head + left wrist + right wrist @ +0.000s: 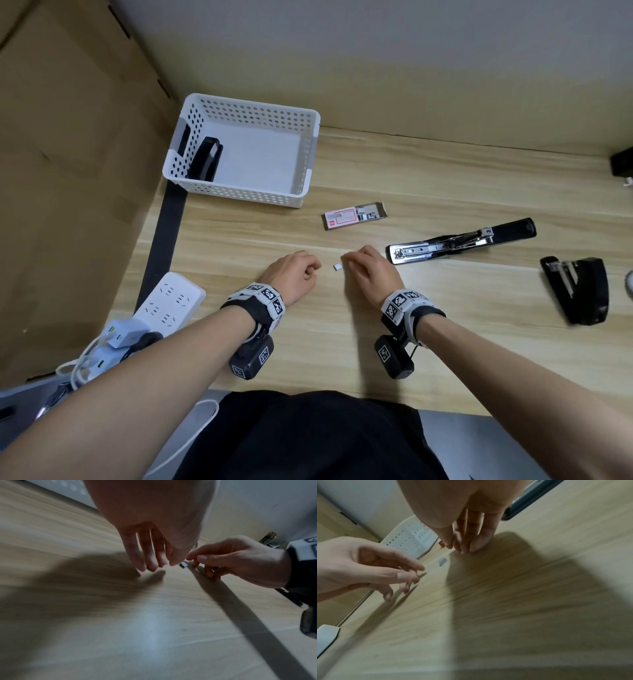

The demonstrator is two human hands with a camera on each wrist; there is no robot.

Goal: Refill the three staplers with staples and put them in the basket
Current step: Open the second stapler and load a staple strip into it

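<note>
On a pale wood-grain desk, seen from the head camera, a white perforated basket at the far left holds one black stapler leaning against its left wall. An opened staple box lies just in front of the basket. To its right a long black stapler lies hinged open, its metal channel exposed; a shorter black stapler lies well apart at the right edge. Between the hands sits a small silver staple strip. The left hand and right hand hover beside it with loosely curled fingers, holding nothing. A white power strip lies near left. From the left wrist, relaxed fingertips point down near the strip; the right hand reaches toward it. From the right wrist, the strip lies untouched just beyond the fingertips; the left hand is loosely open.
</note>
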